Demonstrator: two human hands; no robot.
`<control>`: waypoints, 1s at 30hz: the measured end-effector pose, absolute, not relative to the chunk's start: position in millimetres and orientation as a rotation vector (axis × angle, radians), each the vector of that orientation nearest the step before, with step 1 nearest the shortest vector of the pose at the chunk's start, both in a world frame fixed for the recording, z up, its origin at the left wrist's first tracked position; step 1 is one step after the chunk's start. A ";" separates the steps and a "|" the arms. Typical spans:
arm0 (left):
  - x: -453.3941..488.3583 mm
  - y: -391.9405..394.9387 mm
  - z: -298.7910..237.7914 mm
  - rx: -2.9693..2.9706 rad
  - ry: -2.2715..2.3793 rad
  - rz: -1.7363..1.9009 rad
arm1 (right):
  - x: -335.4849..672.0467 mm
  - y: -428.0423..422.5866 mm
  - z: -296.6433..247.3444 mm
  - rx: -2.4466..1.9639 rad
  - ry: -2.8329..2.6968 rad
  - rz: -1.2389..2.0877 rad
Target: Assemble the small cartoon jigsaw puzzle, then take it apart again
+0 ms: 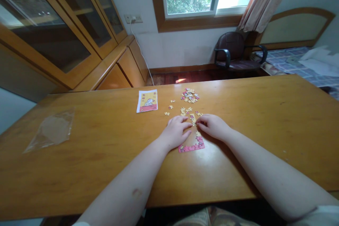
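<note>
Small jigsaw puzzle pieces joined in a short yellow strip lie between my hands. My left hand rests on the table with its fingers apart, one fingertip at the left side of this strip. From the right, my right hand pinches at the strip's lower end, its fingers closed on what looks like a puzzle piece, mostly hidden. Just below, a partly joined puzzle border shows a pink bottom edge and a right side; my left hand hides part of its left side.
Beyond my hands is a pile of loose pieces, with several more scattered nearer. A picture card with a white animal lies to the left. Farther left is a clear plastic bag. The wooden table spans the view; an office chair stands behind it.
</note>
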State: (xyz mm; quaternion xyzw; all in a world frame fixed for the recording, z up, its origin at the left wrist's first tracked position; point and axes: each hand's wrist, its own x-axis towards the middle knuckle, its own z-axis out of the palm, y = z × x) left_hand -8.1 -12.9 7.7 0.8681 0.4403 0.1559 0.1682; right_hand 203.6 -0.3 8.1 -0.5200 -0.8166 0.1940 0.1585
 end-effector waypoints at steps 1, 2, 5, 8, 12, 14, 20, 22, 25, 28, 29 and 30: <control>-8.1 -12.9 7.6 2.468 1.254 0.440 | 203.5 -0.2 7.5 -1.487 -2.337 0.554; -8.0 -13.0 7.5 2.469 1.255 0.440 | 203.5 -0.1 7.2 -1.488 -2.337 0.552; -7.9 -13.0 7.5 2.468 1.245 0.458 | 203.0 -0.1 7.7 -1.490 -2.336 0.550; -8.7 -12.0 7.5 2.461 1.252 0.486 | 203.1 0.1 8.4 -1.456 -2.325 0.516; -11.9 -8.3 6.4 2.465 1.328 0.491 | 204.6 1.6 6.2 -1.312 -2.361 0.407; -13.3 -6.6 5.8 2.468 1.382 0.486 | 205.3 2.3 4.8 -1.256 -2.402 0.357; -14.4 -5.0 4.0 2.484 1.424 0.453 | 204.7 1.7 2.4 -1.213 -2.456 0.338; -18.0 -1.4 2.6 2.485 1.450 0.466 | 204.5 1.5 1.9 -1.212 -2.453 0.348; -29.8 10.8 -0.9 2.448 1.597 0.531 | 205.0 2.9 1.1 -1.225 -2.428 0.345; -42.4 25.7 -6.0 2.297 1.846 0.644 | 206.4 6.3 -0.1 -1.242 -2.366 0.338; -45.0 29.6 -8.0 2.239 1.892 0.685 | 206.9 7.8 -0.6 -1.252 -2.333 0.334; -46.5 32.6 -10.0 2.198 1.896 0.701 | 207.3 9.3 -1.2 -1.265 -2.295 0.331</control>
